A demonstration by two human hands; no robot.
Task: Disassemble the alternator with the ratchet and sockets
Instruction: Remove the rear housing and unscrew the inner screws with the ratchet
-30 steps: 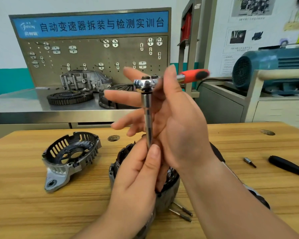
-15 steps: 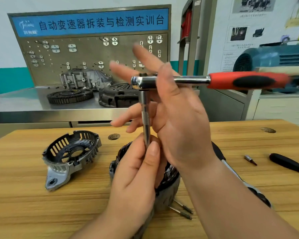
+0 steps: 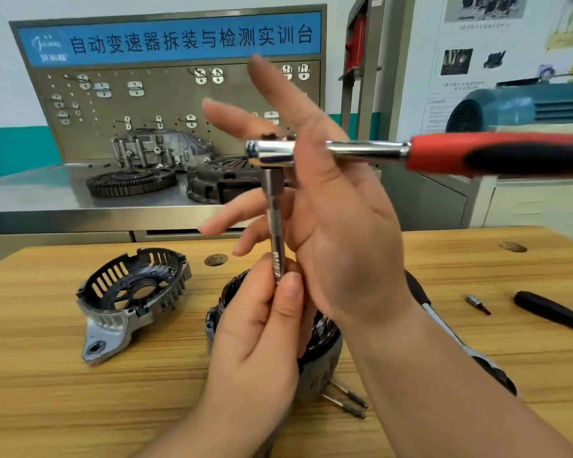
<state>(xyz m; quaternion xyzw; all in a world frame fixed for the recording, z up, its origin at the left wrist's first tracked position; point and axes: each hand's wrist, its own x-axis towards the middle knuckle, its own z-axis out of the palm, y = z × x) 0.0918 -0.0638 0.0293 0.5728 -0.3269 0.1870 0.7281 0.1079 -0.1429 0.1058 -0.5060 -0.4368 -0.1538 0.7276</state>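
Left grip (image 3: 258,342) pinches extension bar (image 3: 275,219) under ratchet (image 3: 477,155); right grip (image 3: 344,233), splayed open, touches its head.

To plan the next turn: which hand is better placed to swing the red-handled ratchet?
Probably the right hand: open, at the red-handled chrome ratchet; the left hand pinches the silver knurled extension bar.

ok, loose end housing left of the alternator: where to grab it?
Likely the near rim of the end housing, by its silver lug. It lies open side up, so come from above, fingers inside, thumb on the outer wall.
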